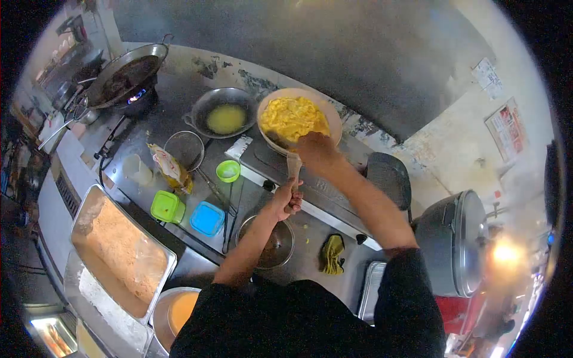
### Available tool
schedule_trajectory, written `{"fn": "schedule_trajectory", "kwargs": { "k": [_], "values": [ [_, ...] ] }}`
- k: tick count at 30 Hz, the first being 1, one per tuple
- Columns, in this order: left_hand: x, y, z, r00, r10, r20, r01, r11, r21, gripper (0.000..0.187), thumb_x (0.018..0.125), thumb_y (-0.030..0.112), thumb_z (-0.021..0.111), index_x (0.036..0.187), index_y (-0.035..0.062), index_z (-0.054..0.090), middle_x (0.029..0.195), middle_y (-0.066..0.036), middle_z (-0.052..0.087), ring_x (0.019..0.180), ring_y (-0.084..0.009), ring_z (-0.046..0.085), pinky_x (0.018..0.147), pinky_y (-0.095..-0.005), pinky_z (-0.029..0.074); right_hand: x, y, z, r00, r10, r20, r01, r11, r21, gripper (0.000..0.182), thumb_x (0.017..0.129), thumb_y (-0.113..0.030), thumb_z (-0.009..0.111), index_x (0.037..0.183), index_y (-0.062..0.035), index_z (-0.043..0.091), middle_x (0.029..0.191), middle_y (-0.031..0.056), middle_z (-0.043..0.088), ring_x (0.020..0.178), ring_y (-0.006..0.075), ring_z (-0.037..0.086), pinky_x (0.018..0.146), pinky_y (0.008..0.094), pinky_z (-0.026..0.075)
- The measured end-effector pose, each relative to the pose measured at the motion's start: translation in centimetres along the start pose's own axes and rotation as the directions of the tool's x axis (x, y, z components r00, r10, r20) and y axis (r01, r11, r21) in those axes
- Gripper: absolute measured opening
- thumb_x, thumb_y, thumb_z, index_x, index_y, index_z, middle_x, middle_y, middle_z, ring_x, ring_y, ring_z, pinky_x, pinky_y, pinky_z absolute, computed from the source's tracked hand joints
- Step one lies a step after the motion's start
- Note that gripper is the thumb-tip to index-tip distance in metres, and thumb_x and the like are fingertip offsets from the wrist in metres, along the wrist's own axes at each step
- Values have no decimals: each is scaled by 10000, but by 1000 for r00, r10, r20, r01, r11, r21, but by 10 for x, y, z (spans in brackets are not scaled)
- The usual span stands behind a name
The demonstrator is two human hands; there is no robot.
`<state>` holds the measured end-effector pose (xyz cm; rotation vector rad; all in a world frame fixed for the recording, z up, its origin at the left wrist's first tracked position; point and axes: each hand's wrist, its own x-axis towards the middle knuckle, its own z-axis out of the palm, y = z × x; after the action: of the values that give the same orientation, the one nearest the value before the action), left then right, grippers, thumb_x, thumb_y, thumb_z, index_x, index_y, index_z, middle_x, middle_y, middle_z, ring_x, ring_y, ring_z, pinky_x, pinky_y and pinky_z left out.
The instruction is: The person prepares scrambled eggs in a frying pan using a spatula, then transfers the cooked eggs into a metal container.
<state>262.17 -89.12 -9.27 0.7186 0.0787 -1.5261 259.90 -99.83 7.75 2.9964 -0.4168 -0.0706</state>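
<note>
Head view: pan handle toward person.

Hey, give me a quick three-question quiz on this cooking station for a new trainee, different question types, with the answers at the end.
1. True or false: the burner under the wok at the far left is lit.
2. Multiple choice: the left hand grips
A. the green container
B. the handle of the pan of yellow food
C. the green cloth
3. Fill in: the right hand is at the near ____ of the pan.

Key
1. True; a blue flame shows beneath it.
2. B
3. rim
</note>
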Motion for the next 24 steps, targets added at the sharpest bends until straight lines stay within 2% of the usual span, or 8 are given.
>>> {"fn": "schedule_trajectory", "kwargs": {
  "k": [7,11,13,14,16,18,22,24],
  "values": [
    [0,2,4,1000,-8,-29,8,1000,18,345,911,445,414,1013,115,405,564,37,294,429,-75,263,393,-237,283,38,10,51,979,138,-148,-138,990,12,188,733,-136,534,777,24,622,763,177,627,740,321,628,679,412,508],
    [-2,6,4,1000,2,-28,0,996,85,325,911,450,409,970,131,418,560,39,322,426,-69,274,395,-228,273,64,68,94,947,255,-195,-266,964,-28,220,772,-152,507,815,27,628,805,180,631,802,328,620,703,407,502],
    [1,4,-1,999,-28,22,27,999,26,321,912,448,407,968,132,422,563,38,329,429,-69,281,397,-227,274,63,111,103,953,217,-212,-228,973,-26,212,767,-163,525,813,9,639,807,176,636,779,324,626,682,415,502],
    [1,5,-3,996,-55,68,57,998,-35,317,914,446,405,966,134,427,565,37,337,432,-69,288,398,-227,275,60,129,103,959,175,-224,-184,983,-23,203,763,-174,542,810,-9,651,809,171,642,756,320,632,661,422,503],
    [-3,8,4,998,-43,40,44,999,-7,313,913,442,408,972,135,430,569,37,342,436,-68,297,399,-227,277,39,138,49,998,-26,-51,11,961,-278,215,789,-188,516,831,-22,647,797,163,639,746,321,629,655,426,503],
    [-4,6,2,999,-50,0,50,999,-1,310,912,439,410,978,137,434,572,37,347,440,-67,306,399,-228,279,9,133,4,968,190,-163,-208,973,-101,214,792,-195,517,836,-27,641,781,165,631,749,327,624,662,431,504],
    [-3,7,2,988,-48,148,70,987,-145,303,890,423,453,961,129,466,573,36,361,431,-68,327,389,-215,295,-41,106,-69,983,171,61,-149,951,-271,209,795,-182,507,829,-23,637,793,174,628,770,336,621,676,437,506],
    [-1,1,-1,913,-72,402,219,916,-335,298,879,418,469,934,125,485,567,38,369,417,-71,325,384,-210,316,-49,90,-47,976,166,137,-117,944,-309,208,795,-174,504,833,-20,637,805,176,628,784,332,622,680,438,506]
  ]
}}
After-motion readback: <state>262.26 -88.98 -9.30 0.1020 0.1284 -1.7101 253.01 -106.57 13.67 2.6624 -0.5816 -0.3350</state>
